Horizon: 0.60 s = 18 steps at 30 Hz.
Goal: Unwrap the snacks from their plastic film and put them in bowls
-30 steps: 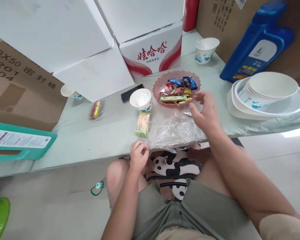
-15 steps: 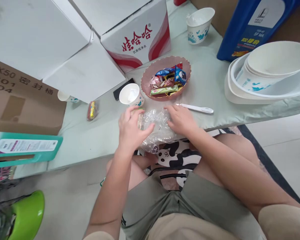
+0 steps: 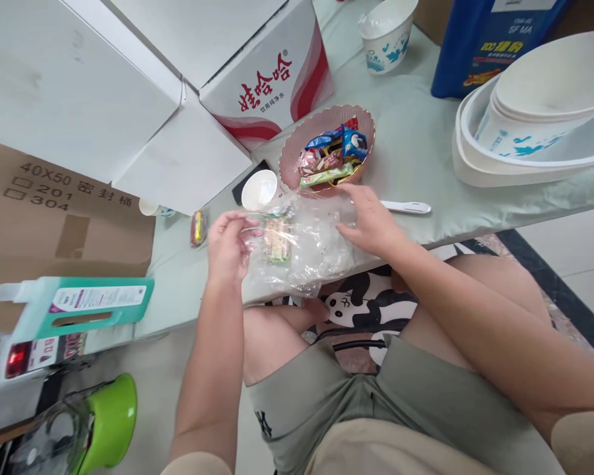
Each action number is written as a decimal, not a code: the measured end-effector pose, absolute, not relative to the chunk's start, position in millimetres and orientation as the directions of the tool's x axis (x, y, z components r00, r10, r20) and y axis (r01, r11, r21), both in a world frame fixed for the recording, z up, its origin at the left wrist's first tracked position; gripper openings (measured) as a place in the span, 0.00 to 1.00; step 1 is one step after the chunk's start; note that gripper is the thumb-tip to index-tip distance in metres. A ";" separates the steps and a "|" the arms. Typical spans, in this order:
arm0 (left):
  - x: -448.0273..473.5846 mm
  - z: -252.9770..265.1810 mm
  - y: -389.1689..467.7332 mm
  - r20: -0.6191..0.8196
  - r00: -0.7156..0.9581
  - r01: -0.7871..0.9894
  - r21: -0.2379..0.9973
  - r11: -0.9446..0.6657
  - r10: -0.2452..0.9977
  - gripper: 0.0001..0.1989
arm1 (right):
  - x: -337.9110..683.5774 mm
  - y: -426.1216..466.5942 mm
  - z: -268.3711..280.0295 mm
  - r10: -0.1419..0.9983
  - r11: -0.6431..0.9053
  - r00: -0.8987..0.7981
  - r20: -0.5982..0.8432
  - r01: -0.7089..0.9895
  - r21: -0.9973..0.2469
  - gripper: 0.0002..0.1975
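Observation:
A clear plastic bag (image 3: pixel 317 244) lies spread at the table's front edge, part of it hanging over. Under or inside its left side shows a small wrapped snack (image 3: pixel 277 241) with green ends; which of the two I cannot tell. My left hand (image 3: pixel 230 244) pinches the bag's left edge between thumb and fingers. At the bag's right side rests my right hand (image 3: pixel 369 221), fingers apart and touching the film. Just beyond it lies a white utility knife (image 3: pixel 406 207), partly covered by that hand. A pink bowl (image 3: pixel 290 155) of wrapped sweets stands behind the bag.
A paper cup (image 3: pixel 259 190) and a dark phone-like slab (image 3: pixel 238 193) sit behind my left hand. A small wrapped sausage (image 3: pixel 198 228) lies further left. White cartons (image 3: pixel 272 86), a teal bottle (image 3: pixel 99 303), stacked paper bowls (image 3: pixel 539 119) and a blue jug (image 3: pixel 455 53) surround the workspace.
My left hand has moved left, drawing the bag's edge out and spreading the film. The wrapped snack now shows more fully. My right hand stays at the bag's right side.

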State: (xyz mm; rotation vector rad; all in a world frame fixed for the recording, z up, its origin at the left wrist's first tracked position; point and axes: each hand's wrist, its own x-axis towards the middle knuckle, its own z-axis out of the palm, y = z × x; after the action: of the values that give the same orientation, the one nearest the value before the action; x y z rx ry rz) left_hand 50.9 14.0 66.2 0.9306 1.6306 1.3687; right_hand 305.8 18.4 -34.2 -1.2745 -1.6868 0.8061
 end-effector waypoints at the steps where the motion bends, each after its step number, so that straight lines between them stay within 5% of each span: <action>1: 40.6 67.9 6.3 -0.142 -0.448 -0.077 0.990 0.120 0.883 0.04 | 304.6 18.5 -32.8 0.974 0.228 -0.080 0.214 0.318 -0.920 0.33; 4: 9.2 58.2 -19.0 -0.256 -0.465 -0.356 0.931 0.086 0.848 0.05 | 296.1 14.1 -29.1 0.997 -0.023 -0.068 -0.020 -0.036 -0.999 0.30; 6: -5.6 40.8 -35.9 -0.260 -0.466 -0.426 0.904 0.043 0.846 0.06 | 288.0 6.3 -27.6 0.963 -0.236 -0.185 -0.198 -0.216 -0.948 0.25; 10: -6.7 0.6 -65.5 -0.252 -0.530 -0.456 0.890 -0.021 0.810 0.06 | 274.6 -13.2 -28.2 0.808 -0.492 -0.504 -0.306 -0.290 -0.821 0.25; 18: 12.1 -29.2 -104.1 -0.259 -0.611 -0.342 0.939 0.046 0.748 0.05 | 272.7 -15.1 -30.6 0.874 0.034 -0.460 0.157 -0.264 -0.964 0.40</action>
State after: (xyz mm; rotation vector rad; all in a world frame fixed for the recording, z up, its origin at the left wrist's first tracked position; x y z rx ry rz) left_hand 12.1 -104.1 -29.2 0.4287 1.5071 1.6882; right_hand 272.7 -15.1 -30.6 -0.6684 -1.4019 1.5878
